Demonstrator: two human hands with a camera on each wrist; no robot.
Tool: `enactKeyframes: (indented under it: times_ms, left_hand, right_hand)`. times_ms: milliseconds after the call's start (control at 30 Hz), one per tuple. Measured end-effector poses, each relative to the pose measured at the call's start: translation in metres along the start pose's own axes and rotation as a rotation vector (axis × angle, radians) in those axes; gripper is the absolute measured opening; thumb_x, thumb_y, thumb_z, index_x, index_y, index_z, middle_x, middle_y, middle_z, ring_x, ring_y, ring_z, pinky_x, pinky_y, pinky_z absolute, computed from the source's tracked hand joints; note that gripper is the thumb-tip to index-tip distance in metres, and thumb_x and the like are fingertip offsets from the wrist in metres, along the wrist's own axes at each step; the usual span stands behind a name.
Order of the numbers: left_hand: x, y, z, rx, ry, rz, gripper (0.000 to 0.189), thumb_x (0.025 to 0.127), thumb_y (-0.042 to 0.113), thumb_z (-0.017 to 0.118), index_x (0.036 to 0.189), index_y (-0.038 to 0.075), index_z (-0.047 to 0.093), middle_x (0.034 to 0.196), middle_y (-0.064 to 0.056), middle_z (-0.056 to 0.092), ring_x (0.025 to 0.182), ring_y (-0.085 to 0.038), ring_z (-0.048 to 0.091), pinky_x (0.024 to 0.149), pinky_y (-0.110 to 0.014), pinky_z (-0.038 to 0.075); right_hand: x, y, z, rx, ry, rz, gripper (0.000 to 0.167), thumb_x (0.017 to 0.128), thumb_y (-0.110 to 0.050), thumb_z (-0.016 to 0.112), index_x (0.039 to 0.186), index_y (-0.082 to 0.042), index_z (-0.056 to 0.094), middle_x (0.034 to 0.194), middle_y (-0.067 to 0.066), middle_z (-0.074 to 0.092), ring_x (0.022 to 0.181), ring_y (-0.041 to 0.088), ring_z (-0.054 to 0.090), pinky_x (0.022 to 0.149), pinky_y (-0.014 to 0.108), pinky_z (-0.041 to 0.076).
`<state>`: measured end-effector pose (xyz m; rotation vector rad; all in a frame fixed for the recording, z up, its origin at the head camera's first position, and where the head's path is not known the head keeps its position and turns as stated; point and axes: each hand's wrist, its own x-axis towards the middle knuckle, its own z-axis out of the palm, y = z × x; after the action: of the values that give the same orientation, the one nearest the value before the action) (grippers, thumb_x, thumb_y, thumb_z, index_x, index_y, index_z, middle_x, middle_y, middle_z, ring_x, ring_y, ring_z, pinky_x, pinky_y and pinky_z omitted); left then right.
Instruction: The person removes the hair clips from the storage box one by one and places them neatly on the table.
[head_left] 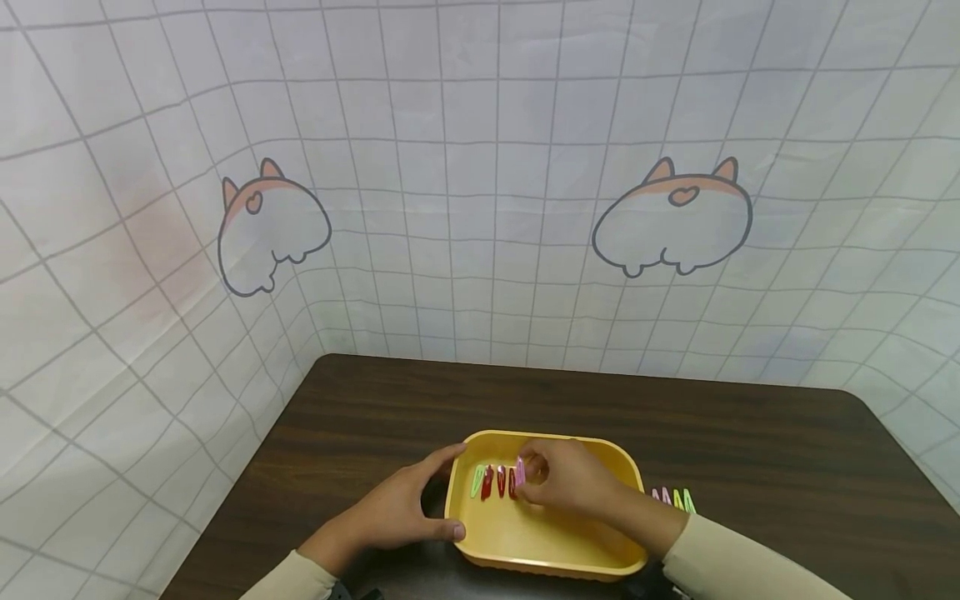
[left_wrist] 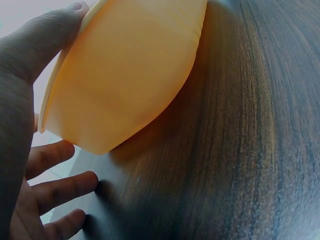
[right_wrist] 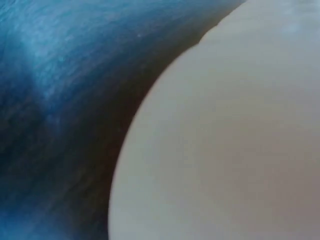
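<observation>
right grip pinches pink clip in yellow tray

The tray on the table contains clips.

Dk brown tbl w/ wood-grain streaks, approx. horiz. in head view; far corners rounded, far edge dips slightly toward R. Behind it + along both sides: white cloth w/ grey grid lines, wavy & creased in spots. On the cloth, L dog print near the bend, seen at an angle, & R dog print on the back part, approx. face-on. Same design, rear view: white body, orange ears + orange band, heart-shaped tail, stubby feet, grey outline. L wrist view: tbl grain distinct mid-frame, bluish sheen at R. R wrist view: tbl surface v. blurry, bluish glare up top.
</observation>
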<state>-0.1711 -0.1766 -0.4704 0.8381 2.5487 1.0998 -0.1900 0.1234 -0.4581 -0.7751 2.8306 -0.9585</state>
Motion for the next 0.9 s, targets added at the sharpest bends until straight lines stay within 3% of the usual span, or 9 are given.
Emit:
enactKeyframes:
  times_ms: [300,900]
  left_hand:
    - [-0.001,0.0,0.0,-0.005,0.0,0.003,0.099,0.083,0.055,0.081,0.162,0.029,0.028,0.137,0.004,0.061,0.128,-0.017,0.054,0.109,-0.058,0.038]
    - [-0.001,-0.001,0.0,0.007,-0.002,0.0,0.1,0.082,0.056,0.081,0.162,0.028,0.027,0.136,0.005,0.061,0.129,-0.016,0.054,0.109,-0.058,0.038]
  right_hand:
    - [-0.008,-0.001,-0.009,0.07,0.005,0.014,0.04,0.08,-0.02,0.086,0.114,-0.005,0.071,0.082,-0.013,0.068,0.076,0.004,0.062,0.069,0.025,0.053]
    - [-0.027,-0.002,-0.033,0.067,0.036,0.026,0.04,0.083,-0.026,0.086,0.115,-0.007,0.072,0.082,-0.018,0.068,0.075,0.001,0.063,0.069,0.024,0.054]
